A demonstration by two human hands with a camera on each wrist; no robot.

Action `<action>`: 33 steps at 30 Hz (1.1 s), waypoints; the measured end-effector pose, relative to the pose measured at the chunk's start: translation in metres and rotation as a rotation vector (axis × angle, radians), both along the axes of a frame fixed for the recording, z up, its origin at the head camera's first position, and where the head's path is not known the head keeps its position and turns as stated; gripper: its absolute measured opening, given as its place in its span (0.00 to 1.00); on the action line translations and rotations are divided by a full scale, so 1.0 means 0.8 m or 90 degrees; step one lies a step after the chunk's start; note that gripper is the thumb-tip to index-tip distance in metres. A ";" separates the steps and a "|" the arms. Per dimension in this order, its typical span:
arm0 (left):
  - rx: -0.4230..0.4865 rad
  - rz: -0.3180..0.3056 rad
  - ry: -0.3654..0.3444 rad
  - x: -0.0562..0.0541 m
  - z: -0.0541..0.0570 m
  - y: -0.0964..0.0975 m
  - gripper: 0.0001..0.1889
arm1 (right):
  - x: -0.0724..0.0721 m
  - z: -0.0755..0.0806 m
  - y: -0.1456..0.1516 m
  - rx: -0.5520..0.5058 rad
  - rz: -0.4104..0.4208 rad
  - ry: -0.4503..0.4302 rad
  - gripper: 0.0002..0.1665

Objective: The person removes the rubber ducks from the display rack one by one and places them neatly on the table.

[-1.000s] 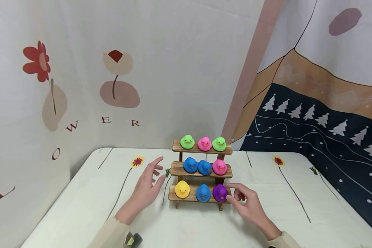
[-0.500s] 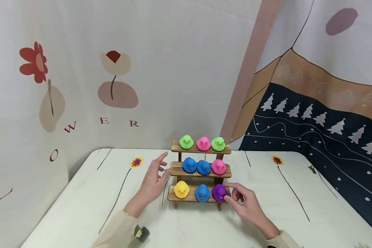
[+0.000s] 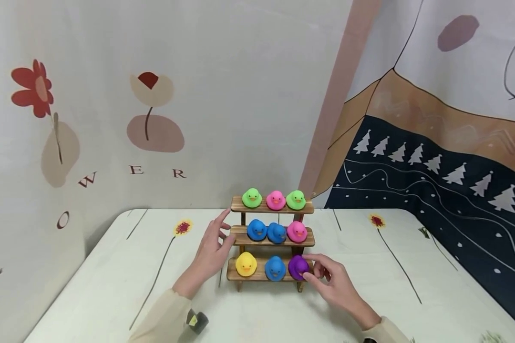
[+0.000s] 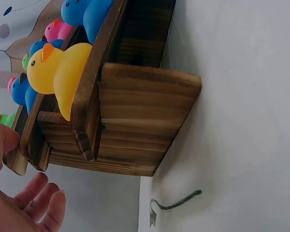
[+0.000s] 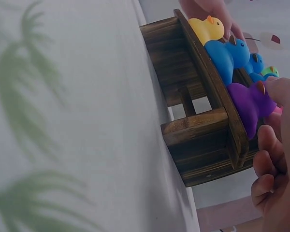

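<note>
A three-tier wooden stand (image 3: 271,242) carries rubber ducks on each tier. My right hand (image 3: 334,281) is at the right end of the bottom tier, its thumb and forefinger pinching the purple rubber duck (image 3: 298,267). Beside that duck are a blue rubber duck (image 3: 275,268) and, further left, a yellow rubber duck (image 3: 246,264). My left hand (image 3: 210,250) is at the stand's left side, fingers extended, the thumb at the end of the middle tier. In the left wrist view the thumb (image 4: 7,137) overlaps the stand; whether it touches cannot be told.
The middle tier bears two blue ducks (image 3: 256,230) and a pink duck (image 3: 297,231). On the top tier sit two green ducks (image 3: 252,197) with a pink duck (image 3: 275,200) between them. A flower-print cloth (image 3: 154,267) covers the table, with a printed curtain (image 3: 240,95) behind.
My left hand has moved in closer to the stand's left side. My right hand stays at the purple duck. The head view has shifted slightly, so the scene sits further left.
</note>
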State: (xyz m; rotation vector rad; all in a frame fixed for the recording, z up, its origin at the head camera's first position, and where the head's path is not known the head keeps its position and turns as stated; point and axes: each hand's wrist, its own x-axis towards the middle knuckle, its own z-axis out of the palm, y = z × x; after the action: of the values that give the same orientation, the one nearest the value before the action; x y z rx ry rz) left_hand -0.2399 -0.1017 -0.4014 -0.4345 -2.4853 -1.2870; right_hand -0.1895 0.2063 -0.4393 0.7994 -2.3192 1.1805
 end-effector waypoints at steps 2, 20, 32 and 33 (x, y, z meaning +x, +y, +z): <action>-0.001 0.002 0.004 -0.004 0.000 0.004 0.34 | -0.001 -0.001 0.002 0.005 0.004 -0.006 0.20; -0.009 -0.016 0.011 -0.013 0.000 0.011 0.35 | -0.003 0.002 0.000 0.005 0.024 -0.054 0.21; -0.006 -0.029 -0.008 -0.015 -0.003 0.012 0.37 | -0.004 -0.001 0.002 -0.003 0.015 -0.026 0.19; -0.007 -0.026 -0.008 -0.015 -0.004 0.012 0.37 | -0.005 -0.001 0.001 -0.001 0.014 -0.027 0.19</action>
State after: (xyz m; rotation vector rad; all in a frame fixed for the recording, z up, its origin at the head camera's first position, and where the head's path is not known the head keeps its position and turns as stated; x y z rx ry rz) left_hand -0.2518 -0.0925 -0.4050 -0.4845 -2.5069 -1.2966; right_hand -0.1932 0.2072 -0.4405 0.8075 -2.3491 1.2201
